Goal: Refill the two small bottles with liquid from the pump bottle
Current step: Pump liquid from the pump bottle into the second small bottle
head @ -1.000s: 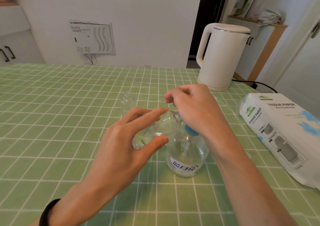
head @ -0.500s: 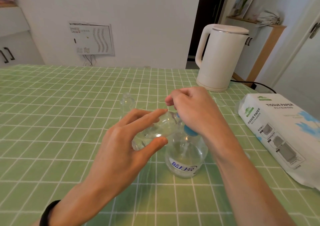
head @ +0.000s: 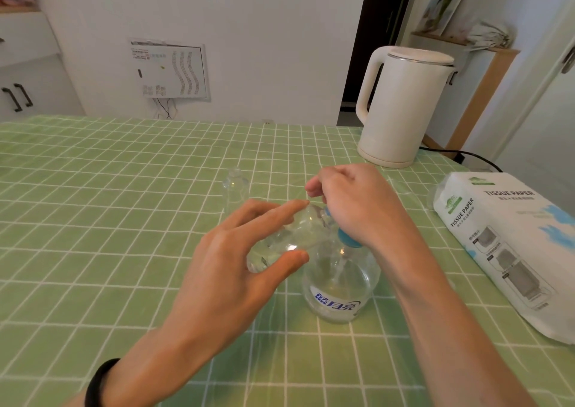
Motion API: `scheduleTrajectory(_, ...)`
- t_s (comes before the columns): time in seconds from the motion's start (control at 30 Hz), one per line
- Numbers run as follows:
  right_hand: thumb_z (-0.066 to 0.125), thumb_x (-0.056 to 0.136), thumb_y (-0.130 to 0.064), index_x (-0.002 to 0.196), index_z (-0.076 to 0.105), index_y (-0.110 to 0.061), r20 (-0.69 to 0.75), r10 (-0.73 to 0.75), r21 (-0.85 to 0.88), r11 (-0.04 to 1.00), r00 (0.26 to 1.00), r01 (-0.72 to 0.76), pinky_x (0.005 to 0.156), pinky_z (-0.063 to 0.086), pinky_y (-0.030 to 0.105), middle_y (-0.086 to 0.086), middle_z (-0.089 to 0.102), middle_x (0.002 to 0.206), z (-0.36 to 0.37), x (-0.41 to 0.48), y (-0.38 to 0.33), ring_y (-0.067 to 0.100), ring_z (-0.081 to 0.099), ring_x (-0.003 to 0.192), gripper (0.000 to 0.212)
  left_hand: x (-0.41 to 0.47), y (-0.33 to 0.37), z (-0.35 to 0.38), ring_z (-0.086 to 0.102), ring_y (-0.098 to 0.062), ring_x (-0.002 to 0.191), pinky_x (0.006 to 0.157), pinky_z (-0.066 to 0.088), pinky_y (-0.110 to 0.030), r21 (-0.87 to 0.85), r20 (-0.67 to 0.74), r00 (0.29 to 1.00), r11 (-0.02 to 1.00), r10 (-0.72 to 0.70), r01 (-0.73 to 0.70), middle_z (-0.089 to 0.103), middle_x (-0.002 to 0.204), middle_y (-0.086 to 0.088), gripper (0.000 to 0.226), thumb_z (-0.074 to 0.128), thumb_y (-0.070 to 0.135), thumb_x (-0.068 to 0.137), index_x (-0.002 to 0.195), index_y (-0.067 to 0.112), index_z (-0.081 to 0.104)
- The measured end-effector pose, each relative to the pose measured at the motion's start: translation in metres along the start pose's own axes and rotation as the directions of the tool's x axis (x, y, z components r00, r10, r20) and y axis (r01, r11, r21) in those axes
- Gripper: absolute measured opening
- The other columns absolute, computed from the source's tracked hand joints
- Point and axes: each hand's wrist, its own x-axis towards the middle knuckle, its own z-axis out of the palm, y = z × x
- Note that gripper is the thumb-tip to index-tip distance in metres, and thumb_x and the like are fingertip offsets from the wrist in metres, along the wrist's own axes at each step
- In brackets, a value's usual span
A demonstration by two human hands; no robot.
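Observation:
A clear pump bottle (head: 340,288) with a blue collar and a blue-lettered label stands on the green checked tablecloth. My right hand (head: 351,204) lies curled over its pump head, which is hidden beneath it. My left hand (head: 236,269) holds a small clear bottle (head: 292,235) tilted on its side between thumb and fingers, its mouth up against the pump under my right hand. A second small clear bottle (head: 235,185) stands upright further back, apart from both hands.
A white electric kettle (head: 404,104) stands at the back right, its black cord trailing off the table. A pack of tissue paper (head: 510,244) lies along the right edge. The tablecloth (head: 93,219) stretches away to the left.
Both hands and the bottles keep nearly the same pose; my right hand has sunk very slightly over the pump head.

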Motion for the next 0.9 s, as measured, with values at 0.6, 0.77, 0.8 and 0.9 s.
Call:
scheduleTrajectory(0.6, 0.048, 0.101, -0.030, 0.103, 0.078, -0.004, 0.009, 0.001, 0.016, 1.000, 1.000, -0.001, 0.064, 0.051, 0.029, 0.011, 0.079, 0.104, -0.0006, 0.0014, -0.0004, 0.030, 0.071, 0.098, 0.040, -0.0003, -0.0002, 0.0004, 0.065, 0.001, 0.113, 0.097, 0.048, -0.014, 0.015, -0.012, 1.000, 1.000, 0.003, -0.002, 0.067, 0.118, 0.025, 0.053, 0.076, 0.044, 0.088, 0.139, 0.041, 0.064)
scheduleTrajectory(0.77, 0.049, 0.099, -0.031, 0.101, 0.077, -0.005, -0.024, -0.011, 0.005, 1.000, 1.000, 0.011, 0.079, 0.059, 0.034, 0.008, 0.079, 0.100, -0.0007, 0.0028, -0.0025, 0.026, 0.070, 0.093, 0.039, 0.0008, -0.0001, -0.0009, 0.065, 0.003, 0.114, 0.097, 0.048, -0.013, 0.007, -0.016, 1.000, 1.000, 0.007, -0.007, 0.067, 0.118, 0.026, 0.050, 0.076, 0.047, 0.091, 0.139, 0.043, 0.064)
scheduleTrajectory(0.8, 0.049, 0.099, -0.030, 0.097, 0.078, -0.006, -0.032, -0.002, 0.012, 1.000, 0.999, 0.003, 0.081, 0.058, 0.034, 0.006, 0.080, 0.098, 0.0002, 0.0043, -0.0022, 0.025, 0.071, 0.092, 0.038, 0.0015, -0.0010, -0.0007, 0.065, 0.003, 0.114, 0.097, 0.048, -0.013, 0.007, -0.014, 1.000, 1.000, 0.006, -0.006, 0.066, 0.118, 0.026, 0.050, 0.076, 0.047, 0.091, 0.139, 0.044, 0.064)
scheduleTrajectory(0.9, 0.050, 0.098, -0.024, 0.081, 0.081, -0.018, -0.019, 0.042, 0.025, 0.999, 0.999, -0.041, 0.074, 0.058, 0.028, -0.017, 0.079, 0.081, 0.0028, 0.0051, -0.0022, 0.017, 0.069, 0.084, 0.036, 0.0026, -0.0037, 0.0001, 0.065, 0.004, 0.112, 0.095, 0.048, -0.013, 0.017, -0.002, 1.000, 1.000, 0.002, -0.002, 0.066, 0.118, 0.026, 0.051, 0.078, 0.044, 0.089, 0.138, 0.043, 0.064)
